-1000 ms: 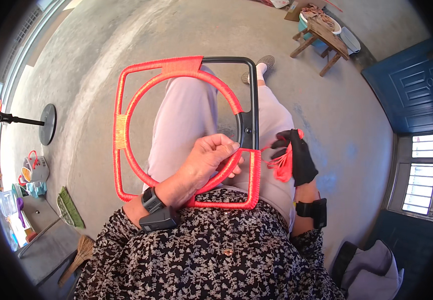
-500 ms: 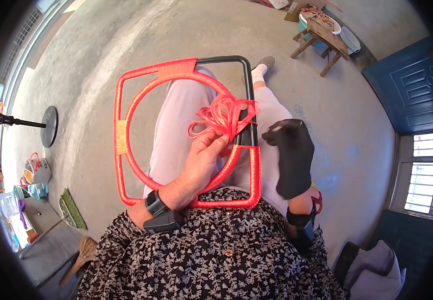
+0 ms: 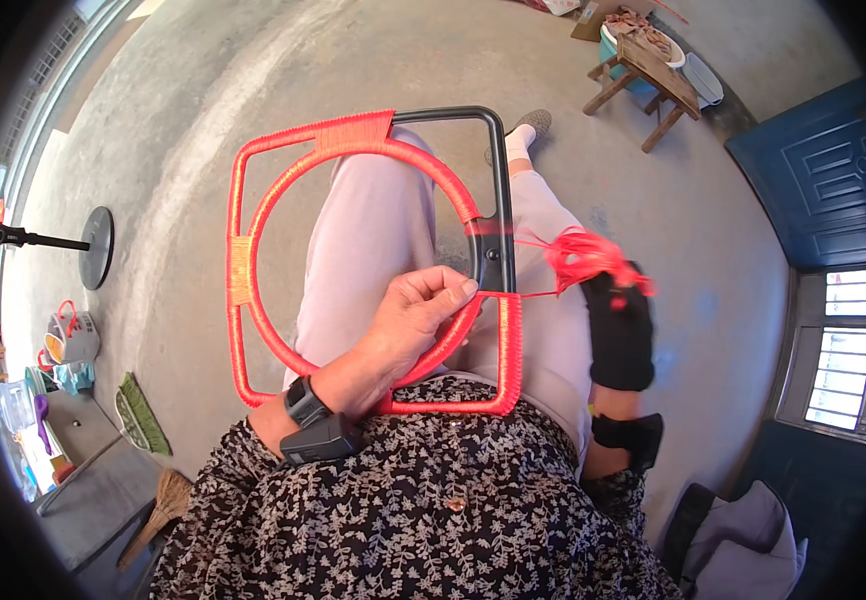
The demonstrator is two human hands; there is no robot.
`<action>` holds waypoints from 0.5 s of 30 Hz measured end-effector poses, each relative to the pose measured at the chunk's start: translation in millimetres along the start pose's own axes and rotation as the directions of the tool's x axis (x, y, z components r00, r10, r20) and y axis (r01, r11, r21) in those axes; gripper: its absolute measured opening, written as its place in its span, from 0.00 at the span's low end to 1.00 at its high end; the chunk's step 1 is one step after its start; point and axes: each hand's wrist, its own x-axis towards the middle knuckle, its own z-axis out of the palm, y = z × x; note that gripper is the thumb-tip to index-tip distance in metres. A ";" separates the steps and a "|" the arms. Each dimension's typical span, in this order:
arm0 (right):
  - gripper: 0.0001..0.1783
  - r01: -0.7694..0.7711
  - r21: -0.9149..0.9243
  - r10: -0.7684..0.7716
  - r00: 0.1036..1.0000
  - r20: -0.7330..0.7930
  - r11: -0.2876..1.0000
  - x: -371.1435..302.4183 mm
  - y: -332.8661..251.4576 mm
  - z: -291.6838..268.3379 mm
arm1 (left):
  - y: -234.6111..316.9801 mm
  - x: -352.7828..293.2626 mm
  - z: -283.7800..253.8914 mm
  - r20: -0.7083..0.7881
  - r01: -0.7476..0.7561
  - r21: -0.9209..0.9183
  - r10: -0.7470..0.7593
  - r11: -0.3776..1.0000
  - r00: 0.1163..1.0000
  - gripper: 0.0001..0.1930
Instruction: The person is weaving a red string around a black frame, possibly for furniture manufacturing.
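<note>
Two hands are working over the lap, and we are looking at a square metal frame [image 3: 511,350] with a ring inside it; it is lying across the person's thighs. Red wrapping [image 3: 353,133] is covering most of the frame, while the black bare section [image 3: 501,180] is showing at the upper right, together with the flat joint plate [image 3: 490,256].

The bare left hand [image 3: 415,315] is pinching the ring just below this plate — thumb and forefinger are meeting at the edge of the wrapping, and the other fingers are partly hiding from us. The gloved right hand [image 3: 621,335] is having hold of a loose cord bundle [image 3: 585,258] outside the frame's right side; its fingers are blurring, so we cannot tell how tightly they are closing. Two strands are running from the bundle toward the plate.

We are judging that the step in hand is winding the cord around the plate, one turn at a time. In our opinion, the next move is calling for steady tension, a firm left pinch, and passing the bundle through the ring without tangling its loops.
</note>
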 end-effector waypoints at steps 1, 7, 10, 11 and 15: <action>0.16 0.066 0.228 -0.057 0.997 -0.047 0.971 -0.5 -0.8 -18.3 | -0.8 -0.4 -0.7 -0.005 0.013 0.015 -0.013 1.000 1.000 0.11; 0.21 0.263 0.579 -0.039 0.928 -0.370 0.772 -20.2 -21.2 -133.7 | -2.5 -1.4 0.5 -0.006 -0.017 0.080 0.018 0.997 1.000 0.11; 0.16 0.237 0.524 -0.008 0.916 -0.401 0.818 -21.3 -30.8 -145.3 | -1.1 -2.0 4.1 -0.020 -0.066 0.029 0.067 0.997 0.998 0.10; 0.16 0.137 0.549 -0.033 0.980 -0.195 0.824 -19.5 -27.0 -135.7 | -1.1 -1.7 5.7 0.003 -0.082 0.007 0.082 0.997 0.997 0.10; 0.12 -0.144 0.515 0.146 0.989 0.038 0.845 -5.8 -2.6 -56.2 | 0.4 -1.0 7.2 0.042 -0.094 -0.023 0.095 0.995 0.995 0.09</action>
